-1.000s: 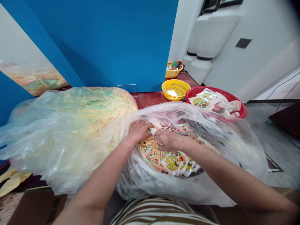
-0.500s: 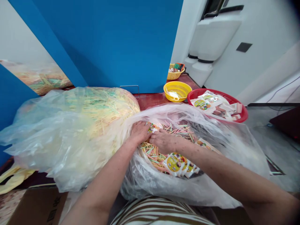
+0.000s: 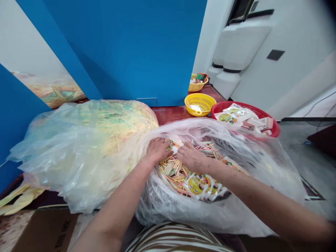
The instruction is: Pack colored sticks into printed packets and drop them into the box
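Open clear plastic bag [image 3: 262, 178], the landmark for this entry, slack-walled and folded back at the mouth, filled with loose multi-coloured sticks [image 3: 172, 171] in pastel orange, green and pink, with printed sachets [image 3: 197, 185] lying among them. The left hand [image 3: 157, 150] lies inside the bag's mouth, palm down, fingers slightly spread, its fingertips just beside a sachet; the right hand [image 3: 193, 157] sits next to it, fingers curled down into the sticks. Whether either has hold of anything cannot be told. Handling, judged: the sticks look light, stiff and slippery, best taken in small bunches; the sachets look soft and thin, easiest pinched by an edge. Labels: yellow-green panels with cartoon figures, wording too small to read. Left of the bag: a stuffed plastic bag [image 3: 78, 164] of similar sticks. Beyond it: a red plastic basin [image 3: 273, 124] holding sachets and pinkish packets, a yellow plastic colander [image 3: 199, 104], and a small yellow basket [image 3: 196, 86]. Nearer the wearer than the bag: a striped top [image 3: 178, 239]. Lower left of it: a cardboard box [image 3: 44, 231] bearing dark print, unreadable.
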The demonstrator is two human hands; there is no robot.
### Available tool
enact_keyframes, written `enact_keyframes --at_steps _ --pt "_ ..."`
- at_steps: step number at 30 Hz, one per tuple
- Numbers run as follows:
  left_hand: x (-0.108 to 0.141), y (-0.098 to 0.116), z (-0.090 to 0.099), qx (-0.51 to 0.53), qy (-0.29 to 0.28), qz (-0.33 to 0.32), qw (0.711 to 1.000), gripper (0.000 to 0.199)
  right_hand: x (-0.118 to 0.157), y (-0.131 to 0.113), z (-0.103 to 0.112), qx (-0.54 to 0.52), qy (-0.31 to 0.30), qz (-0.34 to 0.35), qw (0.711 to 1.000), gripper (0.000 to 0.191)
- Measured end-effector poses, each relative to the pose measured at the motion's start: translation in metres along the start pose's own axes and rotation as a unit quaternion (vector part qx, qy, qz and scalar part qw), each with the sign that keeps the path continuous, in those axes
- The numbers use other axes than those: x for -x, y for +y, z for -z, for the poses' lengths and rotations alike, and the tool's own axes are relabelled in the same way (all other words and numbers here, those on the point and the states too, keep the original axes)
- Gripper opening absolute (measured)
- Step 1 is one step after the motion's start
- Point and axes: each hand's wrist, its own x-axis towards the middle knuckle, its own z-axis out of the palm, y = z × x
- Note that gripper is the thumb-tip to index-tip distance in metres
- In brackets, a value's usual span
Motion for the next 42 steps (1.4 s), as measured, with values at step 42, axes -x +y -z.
enact_keyframes --at_steps 42 --pt "0.007 0.062 0.018 0.865 0.089 0.236 0.433 0.022 0.039 0.010 0.023 -0.214 0.220 -0.241 0.921 0.024"
